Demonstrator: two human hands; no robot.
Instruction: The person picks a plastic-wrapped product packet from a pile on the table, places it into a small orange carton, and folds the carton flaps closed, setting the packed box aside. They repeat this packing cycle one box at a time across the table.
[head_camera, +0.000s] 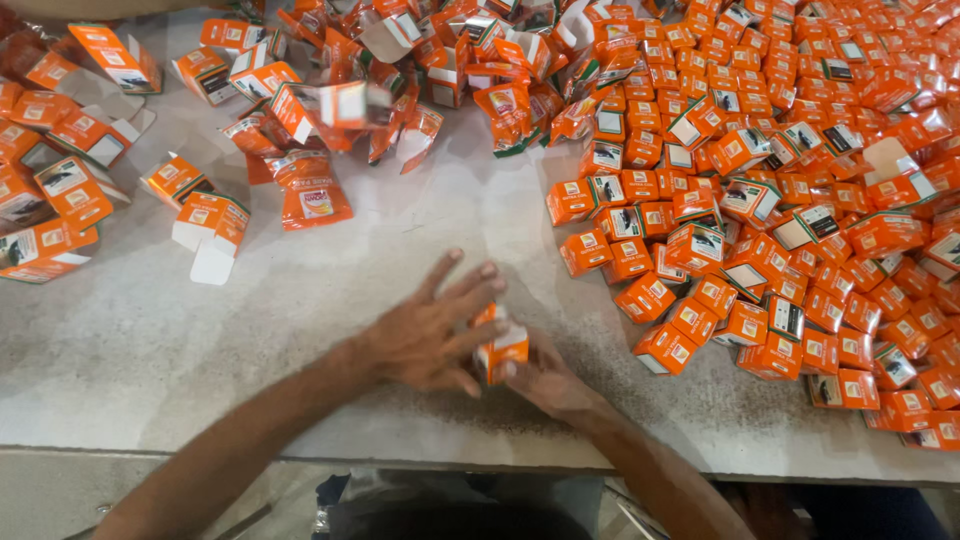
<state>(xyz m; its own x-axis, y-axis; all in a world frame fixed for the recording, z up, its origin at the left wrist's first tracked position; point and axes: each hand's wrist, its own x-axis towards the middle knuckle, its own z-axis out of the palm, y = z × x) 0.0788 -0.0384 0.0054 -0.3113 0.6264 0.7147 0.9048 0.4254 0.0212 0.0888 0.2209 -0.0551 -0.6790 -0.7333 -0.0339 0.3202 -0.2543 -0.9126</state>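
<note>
Two hands, left hand (425, 335) and right hand (548, 380), close their grip on one small orange cardboard box (500, 345) at the speckled grey surface's (200, 340) near edge; glossy boxes (780, 200) heap right of it.

Small box (500, 350) at lower centre: orange w/ white top flap. Big heap of boxes (800, 200) on right side: same orange, w/ white label panels; some faces black/dark green. Open boxes (205, 225) at upper left: orange outside, white inner flaps. Foil pouch (312, 192) at upper-left centre: orange w/ white patch. Tabletop (150, 330): mottled pale grey, speckled.
</note>
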